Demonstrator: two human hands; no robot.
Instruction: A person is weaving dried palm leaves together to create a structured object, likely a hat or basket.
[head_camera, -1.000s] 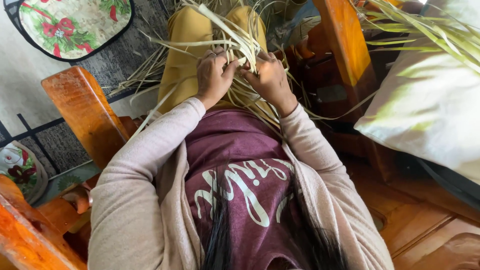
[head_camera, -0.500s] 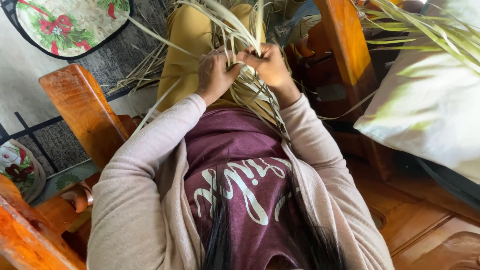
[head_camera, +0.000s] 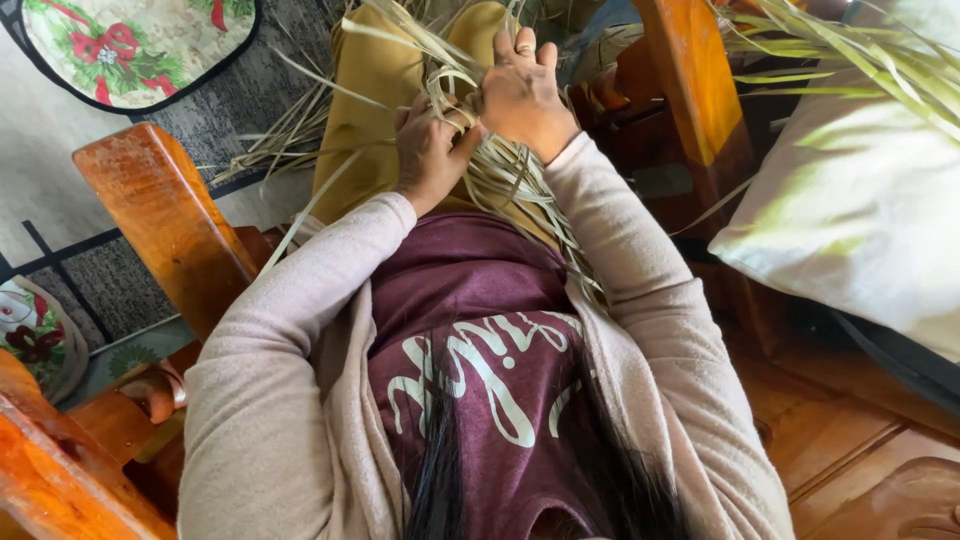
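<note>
A loose weave of pale dried palm-leaf strips (head_camera: 505, 175) lies on my lap over mustard-yellow trousers (head_camera: 375, 110). My left hand (head_camera: 432, 152) is closed around a looped strip at the weave's near edge. My right hand (head_camera: 522, 92), with a ring on one finger, presses down flat on the strips just beyond it, fingers together and pointing away. The two hands touch at the thumbs. Long strip ends (head_camera: 300, 140) fan out to the left and upward past my knees.
I sit in a wooden chair with an orange-brown armrest (head_camera: 170, 220) on the left and a post (head_camera: 690, 80) on the right. A white cushion (head_camera: 860, 210) with green leaves (head_camera: 850, 50) lies at right. A floral mat (head_camera: 140, 40) lies on the floor.
My right hand has moved away from me and flattened onto the strips. My left hand has stayed on the looped strip, pulling it tighter toward my body.
</note>
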